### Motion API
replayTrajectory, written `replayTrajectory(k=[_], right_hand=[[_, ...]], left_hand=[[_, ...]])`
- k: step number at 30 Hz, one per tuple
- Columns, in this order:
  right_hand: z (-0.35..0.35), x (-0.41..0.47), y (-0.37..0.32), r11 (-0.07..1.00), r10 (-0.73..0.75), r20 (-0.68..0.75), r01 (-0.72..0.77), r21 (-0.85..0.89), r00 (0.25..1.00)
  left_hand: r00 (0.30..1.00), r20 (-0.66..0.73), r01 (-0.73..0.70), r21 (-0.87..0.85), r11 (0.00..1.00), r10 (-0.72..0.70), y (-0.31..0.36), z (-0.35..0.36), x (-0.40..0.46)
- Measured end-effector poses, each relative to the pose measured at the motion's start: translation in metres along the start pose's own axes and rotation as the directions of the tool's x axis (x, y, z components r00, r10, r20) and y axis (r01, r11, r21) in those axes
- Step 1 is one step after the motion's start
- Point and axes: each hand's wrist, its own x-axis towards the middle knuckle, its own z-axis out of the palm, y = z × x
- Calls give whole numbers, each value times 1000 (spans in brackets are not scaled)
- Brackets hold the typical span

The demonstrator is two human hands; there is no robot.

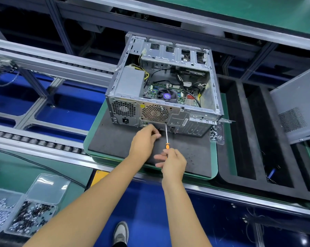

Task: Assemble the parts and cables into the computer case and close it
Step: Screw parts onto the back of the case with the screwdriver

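Note:
An open grey computer case lies on a dark foam mat, its rear panel facing me, with the motherboard, CPU fan and cables showing inside. My right hand grips an orange-handled screwdriver whose tip meets a screw hole just below the rear fan grille. My left hand has its fingers curled at the lower rear panel, beside the shaft; whether it holds anything I cannot tell. The grey side panel leans at the right.
A small clear bag of screws lies at the case's right corner. Clear boxes of screws stand at bottom left. A black foam tray with long slots sits to the right. Conveyor rails run on the left.

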Motion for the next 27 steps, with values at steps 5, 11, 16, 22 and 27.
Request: replayTrajectory(k=[5,11,16,22,27], right_hand=[[2,3,2,992,-104,-143,93,-86,984],[8,-6,-3,990,-126,-76,119,-80,989],[10,-3,-14,975,107,56,-116,189,993],[-3,-17,4,960,-190,-23,181,-215,982],[-3,-22,2,882,-302,-2,278,-379,953]], left_hand=[[996,-19,76,-393,916,-91,-1,-4,-7],[976,113,215,-624,751,-185,0,2,-6],[901,256,405,-786,468,-349,12,8,-5],[858,335,414,-900,136,-390,24,4,-4],[865,318,367,-928,57,-388,22,-7,-9]])
